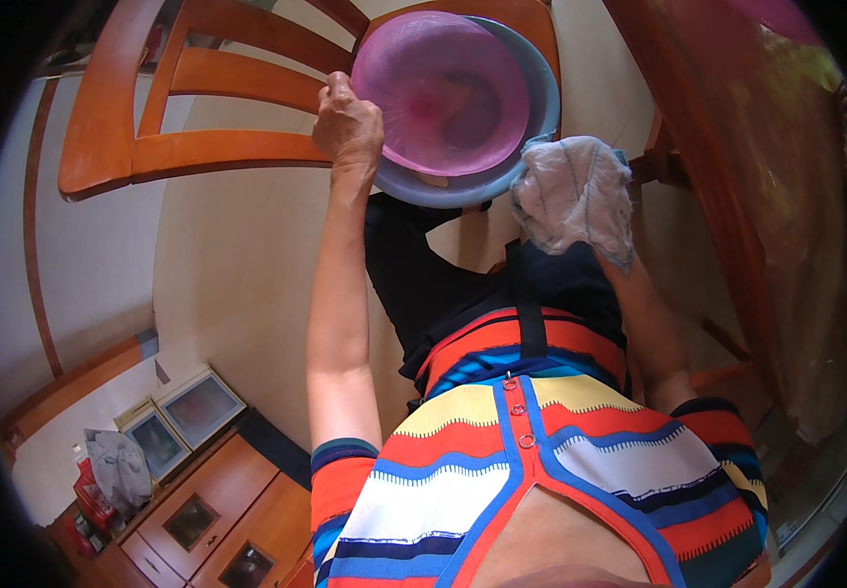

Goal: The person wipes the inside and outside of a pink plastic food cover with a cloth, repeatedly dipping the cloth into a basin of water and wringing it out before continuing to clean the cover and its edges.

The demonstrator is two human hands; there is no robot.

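My left hand (350,123) grips the left rim of a pink mesh-walled plastic colander (441,51). The colander sits tilted inside a light blue plastic basin (541,95), and a darker patch shows through its wall. A small pale piece (432,179) lies in the basin beside the colander's lower edge. Under the basin is the seat of a wooden chair (386,16). To the basin's lower right, a whitish cloth (574,195) with greenish lines drapes over my right hand, which it hides; my right forearm (655,331) shows below.
The chair's slatted backrest (247,77) reaches left of the basin. A wooden table edge (695,169) with a clear plastic cover (798,220) runs down the right. At lower left stands a wooden cabinet (210,507) with picture frames (199,408) and a red bottle (92,489).
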